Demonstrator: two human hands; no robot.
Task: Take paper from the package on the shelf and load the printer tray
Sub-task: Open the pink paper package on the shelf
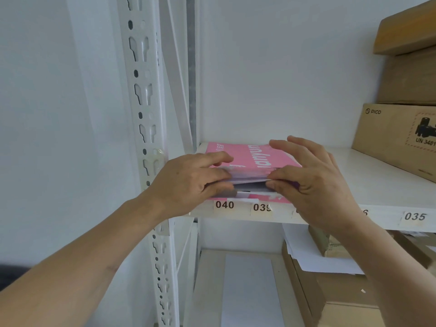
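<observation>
Forearms enter from the lower frame; left hand (188,178) and right hand (306,182) pinch the open near end of the pink paper package (250,159) at frame centre, on the shelf (377,185). Risk: sheets may fan, crease, or the wrapper tear if pulled unevenly. Printer tray not visible.

We reach both bare forearms up from the near edge. Our left hand (191,182) curls palm down, its fingers bent and pinching. Our right hand (313,182) faces it, thumb forward, its fingers spread and lifted.
</observation>
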